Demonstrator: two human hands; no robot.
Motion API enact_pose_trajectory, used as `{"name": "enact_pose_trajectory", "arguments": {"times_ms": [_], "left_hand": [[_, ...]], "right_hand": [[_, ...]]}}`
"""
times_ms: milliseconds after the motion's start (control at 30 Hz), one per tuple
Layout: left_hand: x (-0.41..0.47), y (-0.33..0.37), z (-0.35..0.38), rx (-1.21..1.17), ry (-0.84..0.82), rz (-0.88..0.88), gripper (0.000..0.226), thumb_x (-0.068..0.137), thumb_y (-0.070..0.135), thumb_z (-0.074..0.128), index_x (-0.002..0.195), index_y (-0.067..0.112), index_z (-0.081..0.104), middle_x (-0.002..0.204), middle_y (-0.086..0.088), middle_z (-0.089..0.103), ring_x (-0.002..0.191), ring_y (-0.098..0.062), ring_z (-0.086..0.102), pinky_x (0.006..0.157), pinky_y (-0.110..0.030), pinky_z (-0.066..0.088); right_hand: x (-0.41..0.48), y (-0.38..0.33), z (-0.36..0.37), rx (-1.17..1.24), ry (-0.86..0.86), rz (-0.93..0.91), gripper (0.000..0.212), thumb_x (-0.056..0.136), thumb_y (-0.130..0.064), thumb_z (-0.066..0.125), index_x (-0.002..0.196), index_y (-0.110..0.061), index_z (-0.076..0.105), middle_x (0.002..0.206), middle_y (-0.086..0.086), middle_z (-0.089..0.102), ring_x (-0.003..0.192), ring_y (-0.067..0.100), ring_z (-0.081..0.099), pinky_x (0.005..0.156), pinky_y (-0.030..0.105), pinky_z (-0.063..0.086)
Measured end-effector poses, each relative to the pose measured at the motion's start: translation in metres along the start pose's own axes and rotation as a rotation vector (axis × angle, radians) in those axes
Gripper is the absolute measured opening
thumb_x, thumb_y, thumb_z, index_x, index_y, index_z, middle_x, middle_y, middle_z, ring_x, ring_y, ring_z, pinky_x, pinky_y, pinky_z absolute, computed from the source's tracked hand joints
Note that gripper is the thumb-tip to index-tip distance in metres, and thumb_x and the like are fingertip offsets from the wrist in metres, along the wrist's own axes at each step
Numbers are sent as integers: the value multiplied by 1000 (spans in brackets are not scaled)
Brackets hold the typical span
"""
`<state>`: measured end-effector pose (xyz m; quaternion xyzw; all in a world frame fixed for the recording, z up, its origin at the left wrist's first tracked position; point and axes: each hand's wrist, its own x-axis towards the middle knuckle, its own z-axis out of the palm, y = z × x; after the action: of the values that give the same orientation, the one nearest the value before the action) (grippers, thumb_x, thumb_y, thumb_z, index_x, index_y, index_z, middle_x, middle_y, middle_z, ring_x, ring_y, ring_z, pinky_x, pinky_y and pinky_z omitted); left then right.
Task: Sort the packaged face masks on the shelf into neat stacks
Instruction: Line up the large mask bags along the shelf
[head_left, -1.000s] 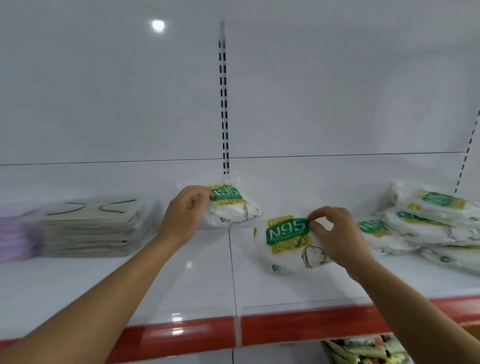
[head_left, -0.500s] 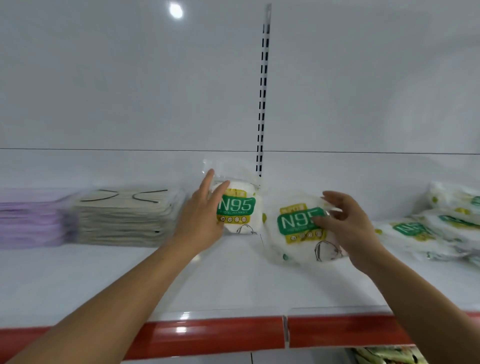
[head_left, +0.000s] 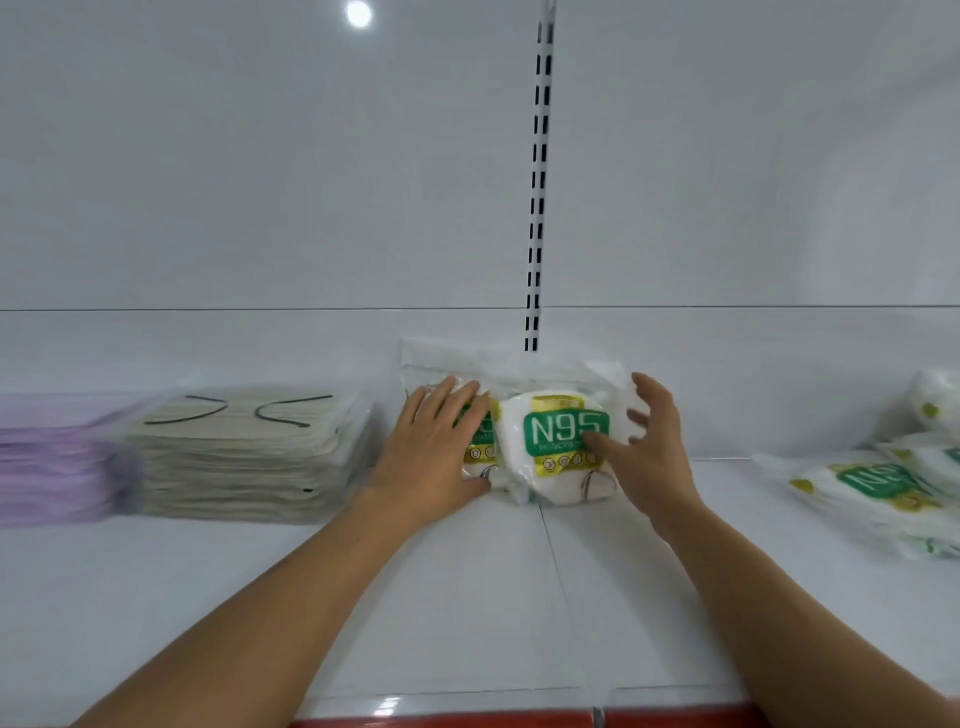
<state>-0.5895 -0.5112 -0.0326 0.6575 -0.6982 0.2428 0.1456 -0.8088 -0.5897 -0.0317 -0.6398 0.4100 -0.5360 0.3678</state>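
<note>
Shop, white shelf (head_left: 467, 597) w/ slotted upright (head_left: 537, 208), red edge strip (head_left: 467, 721), stacked pkgd masks (head_left: 244, 457)

Two seemingly overlapping N95 packs (head_left: 563, 441) sit between flat stacks (head_left: 244, 457), left, and a loose pile (head_left: 883, 483), right.

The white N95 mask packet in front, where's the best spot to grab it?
Probably its right edge, coming from the right. The white plastic N95 mask packet stands almost upright and overlaps a second N95 packet on its left, where the left hand presses, so that side is blocked. The right edge is free, beside the right hand. Its middle bulges; the edge looks thinner.
</note>
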Motion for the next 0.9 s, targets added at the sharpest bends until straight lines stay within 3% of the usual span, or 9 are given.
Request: {"name": "enact_pose_trajectory", "arguments": {"times_ms": [67, 133, 267, 367, 433, 600, 800, 900], "left_hand": [[-4, -3, 6, 16, 40, -16, 88, 74, 53, 75, 145, 13, 41, 154, -9, 38, 145, -34, 30, 118, -49, 18], [-6, -7, 8, 53, 71, -36, 89, 68, 48, 80, 141, 15, 42, 149, -10, 45, 140, -36, 38, 115, -52, 25], [-9, -18, 7, 109, 113, -80, 89, 66, 43, 86, 140, 16, 46, 145, -8, 47, 137, -35, 41, 114, -52, 29], [-9, -21, 10, 115, 123, -100, 89, 60, 32, 91, 136, 13, 48, 141, -9, 49, 134, -36, 44, 112, -51, 32], [-9, -20, 12, 107, 127, -107, 88, 61, 27, 90, 136, 13, 47, 142, -9, 47, 135, -36, 41, 113, -51, 31], [-9, -18, 10, 72, 122, -121, 85, 64, 23, 87, 138, 12, 46, 145, -9, 43, 139, -36, 36, 115, -50, 26], [-9, -14, 6, 22, 91, -155, 83, 70, 25, 83, 141, 13, 41, 149, -7, 37, 144, -33, 27, 117, -46, 19], [-10, -13, 2, -12, 65, -156, 83, 77, 37, 76, 146, 17, 35, 153, -5, 31, 146, -30, 22, 120, -45, 14]], "right_hand": [[3, 10, -3, 20, -83, 156, 78, 81, -14, 79, 145, -28, 35, 132, -7, 44, 108, 16, 55, 86, 33, 47], [8, 14, -2, 5, -109, 187, 69, 80, -15, 79, 139, -23, 45, 124, 0, 58, 101, 18, 60, 81, 30, 48], [14, 14, -1, 26, 29, 139, 53, 82, -9, 76, 130, -19, 55, 104, -1, 60, 89, 13, 58, 66, 20, 46], [19, 14, -8, 50, 144, 120, 44, 85, -8, 72, 126, -18, 58, 104, 0, 61, 89, 15, 59, 74, 24, 51], [21, 17, -10, 47, 172, 139, 42, 86, -11, 72, 125, -18, 58, 110, 1, 62, 93, 17, 60, 82, 31, 51], [18, 23, -1, -74, 67, 145, 32, 86, -21, 73, 111, -25, 52, 98, -8, 58, 82, 9, 54, 68, 25, 41], [18, 27, 2, -132, 6, 141, 35, 85, -27, 74, 112, -24, 53, 93, -12, 55, 84, 12, 56, 70, 27, 41], [15, 23, 0, -122, -4, 159, 38, 84, -29, 75, 114, -26, 53, 97, -9, 57, 87, 15, 58, 73, 27, 42]]}}
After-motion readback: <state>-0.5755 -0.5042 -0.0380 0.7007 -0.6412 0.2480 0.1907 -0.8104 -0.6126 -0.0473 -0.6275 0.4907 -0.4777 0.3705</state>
